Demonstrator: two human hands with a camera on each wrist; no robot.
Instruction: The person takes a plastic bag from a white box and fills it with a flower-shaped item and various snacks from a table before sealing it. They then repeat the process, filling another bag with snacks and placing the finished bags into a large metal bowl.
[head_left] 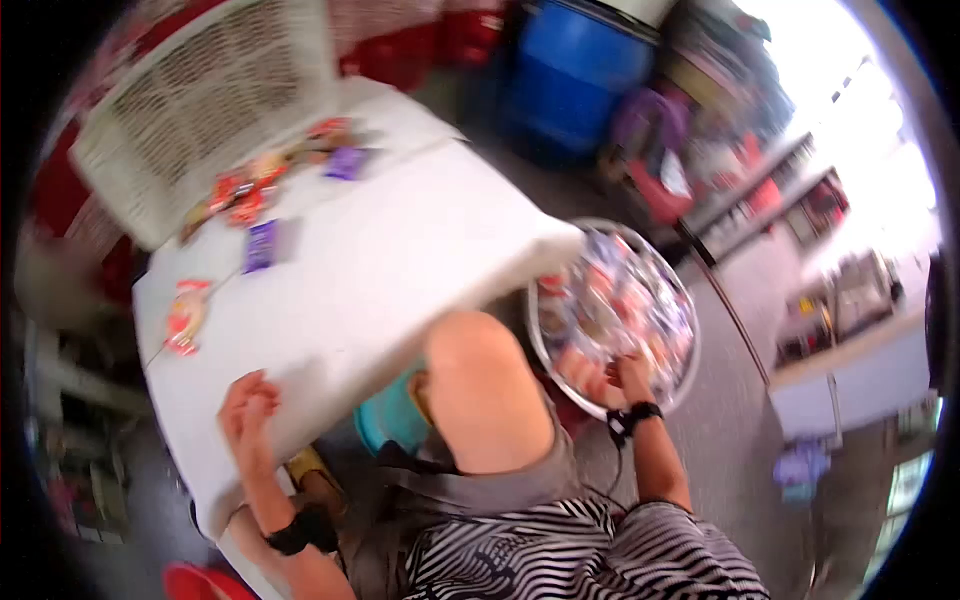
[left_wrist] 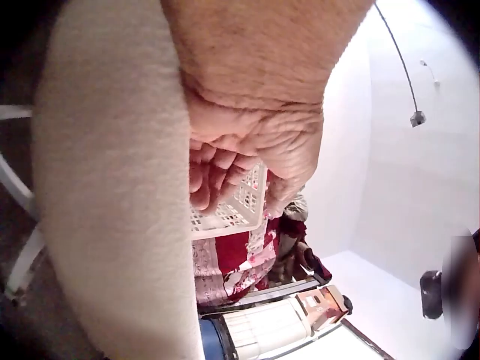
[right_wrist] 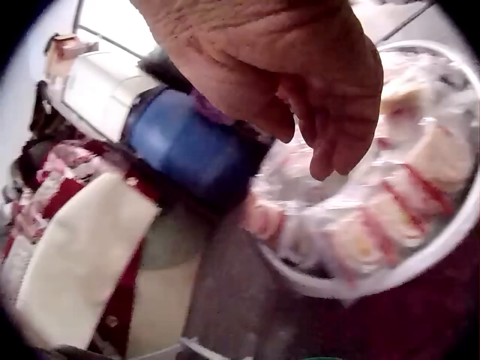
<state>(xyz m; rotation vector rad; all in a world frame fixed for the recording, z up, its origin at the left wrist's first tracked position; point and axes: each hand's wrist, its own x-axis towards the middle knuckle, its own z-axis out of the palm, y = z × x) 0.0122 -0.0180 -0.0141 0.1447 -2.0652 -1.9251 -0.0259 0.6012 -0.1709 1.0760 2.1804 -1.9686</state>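
My right hand (head_left: 622, 378) reaches into a round white basin (head_left: 694, 330) heaped with wrapped snack packets (head_left: 625, 300). In the right wrist view its fingers (right_wrist: 341, 142) point down over the clear wrappers, with the thumb apart from them and nothing visibly gripped. My left hand (head_left: 247, 405) is at the near edge of the white-covered table (head_left: 400, 230), its fingers loosely bent around nothing. Left of centre on the cloth lie a red-and-cream packet (head_left: 186, 317) and a purple packet (head_left: 260, 247). Farther back, another purple packet (head_left: 345, 163) lies beside several red-and-orange ones (head_left: 245, 190).
A white perforated plastic basket (head_left: 215, 100) stands tipped on its side at the table's far left. The basin is beside the table's right corner. Behind are a blue barrel (head_left: 580, 80) and piled goods. Below the table edge shows a teal container (head_left: 393, 415) near my knee.
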